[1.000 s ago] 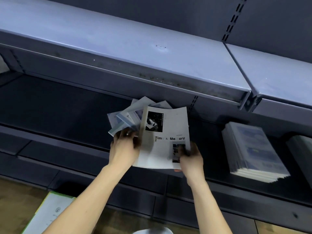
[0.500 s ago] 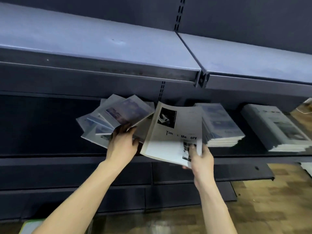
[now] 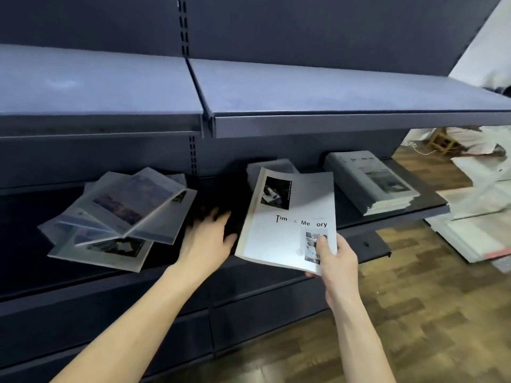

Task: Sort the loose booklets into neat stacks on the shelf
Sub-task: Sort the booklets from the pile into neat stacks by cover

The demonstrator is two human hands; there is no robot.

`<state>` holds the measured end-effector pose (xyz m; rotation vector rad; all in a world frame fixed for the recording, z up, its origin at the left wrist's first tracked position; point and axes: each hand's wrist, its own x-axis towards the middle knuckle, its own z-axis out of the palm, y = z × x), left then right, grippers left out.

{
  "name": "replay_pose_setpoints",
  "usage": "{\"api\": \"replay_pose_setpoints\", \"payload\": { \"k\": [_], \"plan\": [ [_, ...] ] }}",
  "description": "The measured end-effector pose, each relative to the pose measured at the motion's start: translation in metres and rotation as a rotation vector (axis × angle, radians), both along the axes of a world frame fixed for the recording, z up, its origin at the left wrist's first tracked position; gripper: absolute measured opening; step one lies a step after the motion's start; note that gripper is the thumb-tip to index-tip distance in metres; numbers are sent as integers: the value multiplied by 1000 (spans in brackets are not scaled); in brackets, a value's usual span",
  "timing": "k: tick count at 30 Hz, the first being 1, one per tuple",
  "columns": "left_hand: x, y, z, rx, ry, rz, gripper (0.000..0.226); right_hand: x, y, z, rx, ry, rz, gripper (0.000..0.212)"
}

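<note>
1. Firmly, the right hand [image 3: 336, 261] pinches the white booklet [image 3: 290, 219] at its near corner, thumb on the cover, above the shelf's [image 3: 414, 214] front edge.
2. Left hand [image 3: 206, 239] hovers, fingers spread and holding nothing, just beside the loose booklets [image 3: 119, 214].
3. A neat stack [image 3: 370, 181] lies toward the shelf's right end.

Single head-worn view: you look forward and down, close in, at the dark shelf [image 3: 387, 217]. Your forearms enter from six o'clock; wooden floor [image 3: 414, 313] lies toward four o'clock. No second view overlaps.
</note>
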<state>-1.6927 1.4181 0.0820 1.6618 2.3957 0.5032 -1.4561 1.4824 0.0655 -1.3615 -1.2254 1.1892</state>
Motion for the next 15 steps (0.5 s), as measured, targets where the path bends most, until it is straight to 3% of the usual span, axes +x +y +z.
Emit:
{"api": "replay_pose_setpoints", "payload": {
  "k": [15],
  "plan": [
    [149, 56, 15, 89, 121, -142, 53, 154, 25, 26, -4, 126, -56, 14]
  ]
}}
